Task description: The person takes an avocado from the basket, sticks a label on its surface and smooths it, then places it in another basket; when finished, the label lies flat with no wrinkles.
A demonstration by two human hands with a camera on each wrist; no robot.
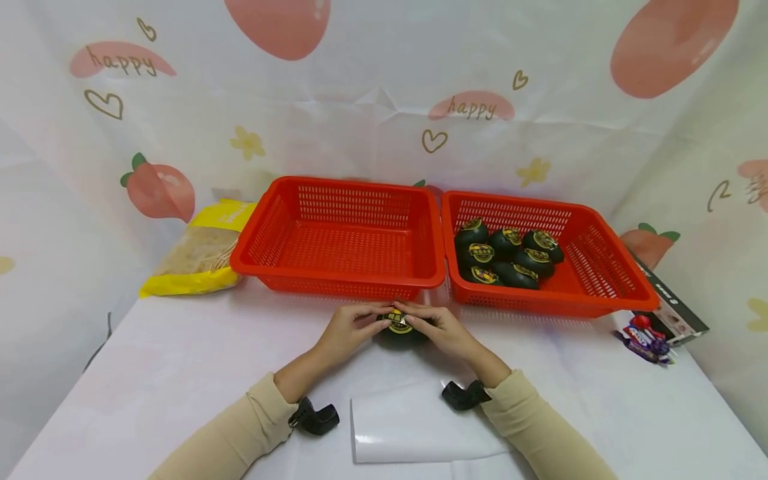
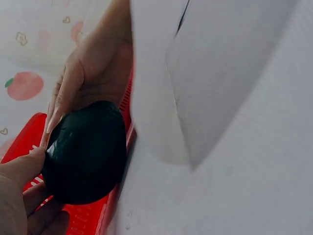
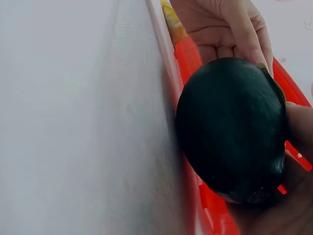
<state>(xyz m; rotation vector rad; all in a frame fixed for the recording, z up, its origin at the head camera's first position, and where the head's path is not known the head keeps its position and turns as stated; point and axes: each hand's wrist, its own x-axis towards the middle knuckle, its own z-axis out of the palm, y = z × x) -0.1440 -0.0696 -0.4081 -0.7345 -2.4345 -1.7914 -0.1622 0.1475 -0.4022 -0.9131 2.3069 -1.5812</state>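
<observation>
Both hands meet over a dark green avocado (image 1: 401,341) in front of the red baskets. My left hand (image 1: 354,328) holds it from the left, and my right hand (image 1: 443,328) from the right. Both thumbs lie at a black and gold label (image 1: 399,325) on its upper side. In the left wrist view the avocado (image 2: 88,154) shows its smooth, glossy skin, with fingers of the left hand (image 2: 17,191) beneath it. The right wrist view shows the avocado (image 3: 232,129) between both hands, its label hidden there.
Several labelled avocados (image 1: 505,257) lie in the right red basket (image 1: 591,267). A second red basket (image 1: 336,270) stands left of it, beside a yellow bag (image 1: 201,250). Wrapped candies (image 1: 645,340) and a dark box (image 1: 675,307) lie far right. A glossy white sheet (image 1: 414,427) lies in front.
</observation>
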